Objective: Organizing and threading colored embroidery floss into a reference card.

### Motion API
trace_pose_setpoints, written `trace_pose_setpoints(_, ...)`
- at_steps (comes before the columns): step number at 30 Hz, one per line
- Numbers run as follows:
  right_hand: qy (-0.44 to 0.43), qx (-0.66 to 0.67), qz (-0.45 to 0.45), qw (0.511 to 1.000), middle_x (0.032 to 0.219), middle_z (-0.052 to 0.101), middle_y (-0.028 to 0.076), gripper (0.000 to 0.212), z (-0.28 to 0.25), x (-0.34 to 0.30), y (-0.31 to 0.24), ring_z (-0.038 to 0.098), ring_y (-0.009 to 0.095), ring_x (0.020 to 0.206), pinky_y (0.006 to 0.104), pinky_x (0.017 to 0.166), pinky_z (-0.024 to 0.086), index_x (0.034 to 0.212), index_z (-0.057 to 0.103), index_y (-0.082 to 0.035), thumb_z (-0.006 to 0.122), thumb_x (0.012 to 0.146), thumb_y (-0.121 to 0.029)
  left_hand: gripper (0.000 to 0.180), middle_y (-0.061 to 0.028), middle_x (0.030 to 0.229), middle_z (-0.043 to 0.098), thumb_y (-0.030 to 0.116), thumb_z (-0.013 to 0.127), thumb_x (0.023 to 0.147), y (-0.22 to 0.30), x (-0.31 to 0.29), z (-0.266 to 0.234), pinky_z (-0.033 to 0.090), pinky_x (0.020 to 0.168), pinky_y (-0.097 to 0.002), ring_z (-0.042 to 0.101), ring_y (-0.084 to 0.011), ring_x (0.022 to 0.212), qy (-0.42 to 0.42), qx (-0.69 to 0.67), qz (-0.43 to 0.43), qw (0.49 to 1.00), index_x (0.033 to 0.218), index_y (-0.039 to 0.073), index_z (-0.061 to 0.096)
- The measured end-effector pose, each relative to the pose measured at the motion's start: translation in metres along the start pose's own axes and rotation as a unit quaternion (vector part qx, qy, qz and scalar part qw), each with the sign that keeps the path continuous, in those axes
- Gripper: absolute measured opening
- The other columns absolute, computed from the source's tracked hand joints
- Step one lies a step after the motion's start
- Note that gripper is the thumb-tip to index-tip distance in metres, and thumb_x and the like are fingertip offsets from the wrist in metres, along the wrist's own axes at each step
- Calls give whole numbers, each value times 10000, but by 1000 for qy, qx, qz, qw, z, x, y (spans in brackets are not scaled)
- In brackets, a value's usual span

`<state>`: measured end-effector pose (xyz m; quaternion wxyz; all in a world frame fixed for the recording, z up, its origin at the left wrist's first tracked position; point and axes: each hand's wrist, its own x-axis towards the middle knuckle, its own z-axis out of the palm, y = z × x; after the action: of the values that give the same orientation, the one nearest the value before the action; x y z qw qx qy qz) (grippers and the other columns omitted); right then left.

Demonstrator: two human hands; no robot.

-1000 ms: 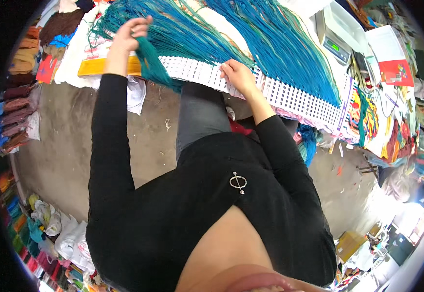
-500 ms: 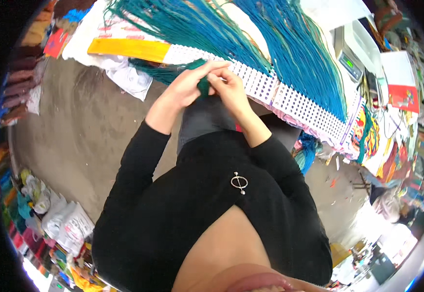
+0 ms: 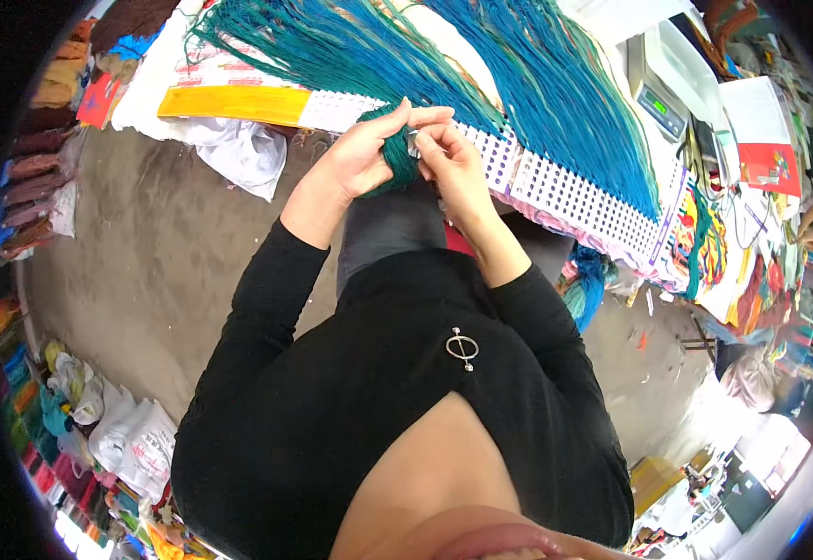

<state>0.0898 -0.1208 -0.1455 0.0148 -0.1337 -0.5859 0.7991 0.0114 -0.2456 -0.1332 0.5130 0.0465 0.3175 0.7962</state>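
A bundle of dark green yarn [image 3: 401, 164] is gathered at my left hand [image 3: 358, 161], whose thumb and fingers close around it. My right hand [image 3: 455, 168] is at the bundle's right side, fingertips pinched together near a small pale bit too small to name. Just beyond both hands lies a long white card strip [image 3: 579, 198] with rows of dark holes. From its far side spread long blue and teal strands of yarn [image 3: 565, 112], fanned across the table.
A yellow strip [image 3: 234, 103] continues the card to the left, above a white plastic bag [image 3: 243, 154]. At the right stand a scale [image 3: 660, 105] with a lit display and a red and white sheet [image 3: 766, 166]. Bundled yarn [image 3: 38, 168] lines the left side.
The green yarn that trailed out to the left behind my left hand is now bunched up at that hand. My right hand has shifted slightly right, showing more of the bundle.
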Motion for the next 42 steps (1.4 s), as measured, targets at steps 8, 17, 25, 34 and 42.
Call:
trace_pose_setpoints(8, 7, 115, 14, 993, 679, 559, 12, 167, 2, -2, -8, 495, 64, 590, 198, 569, 386, 848, 554, -45, 526, 918, -194, 526, -144, 1218, 515, 394, 339, 968, 9, -3, -11, 485, 831, -380, 533, -241, 1060, -37, -84, 7, 996, 1275, -23, 436)
trace_pose_setpoints(17, -16, -313, -168, 935, 796, 600, 46, 110, -26, -3, -27, 564, 129, 737, 250, 677, 448, 862, 622, -26, 637, 831, -131, 570, 22, 520, 446, 515, 305, 951, 23, -17, -15, 303, 439, -194, 380, -66, 429, 151, 222, 90, 959, 758, 56, 583)
trace_pose_setpoints(25, 16, 280, -226, 933, 881, 610, 59, 81, -289, -40, -200, 537, 125, 833, 238, 698, 401, 853, 575, -57, 560, 868, -136, 401, 65, 465, 272, 354, 394, 962, 84, -145, -228, 185, 358, -207, 215, -56, 360, 307, -274, 248, 877, 927, -10, 558)
trace_pose_setpoints(34, 387, -512, -368, 673, 790, 628, 77, 187, -195, -56, -209, 590, 170, 758, 296, 700, 464, 893, 621, -19, 541, 876, -187, 345, -74, 940, 547, 91, 480, 912, 68, -100, -98, 342, 524, -178, 398, -67, 596, 181, -213, 268, 922, 1214, -70, 439)
trace_pose_setpoints(42, 32, -225, -23, 974, 660, 630, 58, 123, -81, 44, 15, 581, 95, 555, 230, 524, 453, 879, 630, 20, 589, 841, -89, 428, -93, 1166, 550, 354, 491, 926, -8, 12, -21, 507, 604, -248, 619, -162, 845, 173, 82, -74, 979, 1203, 29, 500)
